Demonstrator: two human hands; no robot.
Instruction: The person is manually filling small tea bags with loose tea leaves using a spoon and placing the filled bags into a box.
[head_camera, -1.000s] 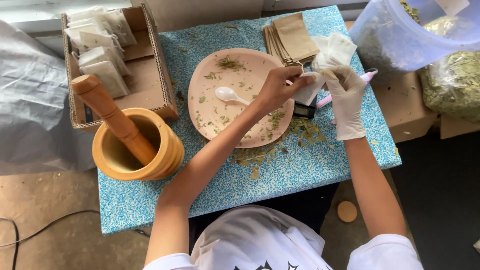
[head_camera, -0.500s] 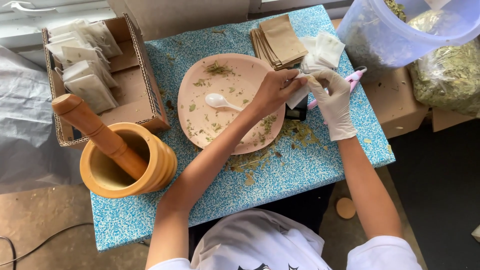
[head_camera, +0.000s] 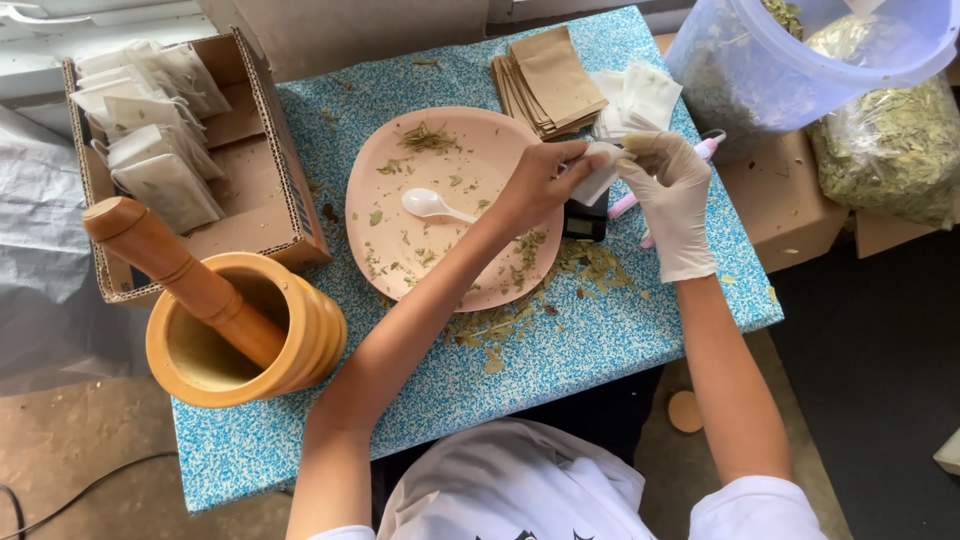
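White tea bag (head_camera: 598, 178) pinched between left hand (head_camera: 540, 185), gloved right hand (head_camera: 672, 190)

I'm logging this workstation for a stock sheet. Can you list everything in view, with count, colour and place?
Table: one, blue speckled top, centre.
Plate: one, pink, mid-table, strewn with leaf bits.
Spoon: one, white, on the plate.
Mortar: one, wooden, front left corner.
Pestle: one, wooden, leaning in the mortar.
Cardboard box: one, brown, far left.
Filled sachets: several, white, in the box.
Paper pouches: a stack, brown, far edge.
Empty sachets: a pile, white, beside the pouches.
Small scale: one, black, under the hands.
Tub: one, clear plastic, far right.
Bag of leaves: one, clear, right.
Left hand: bare, grip on a white sachet.
Right hand: white glove, pinching the same sachet.
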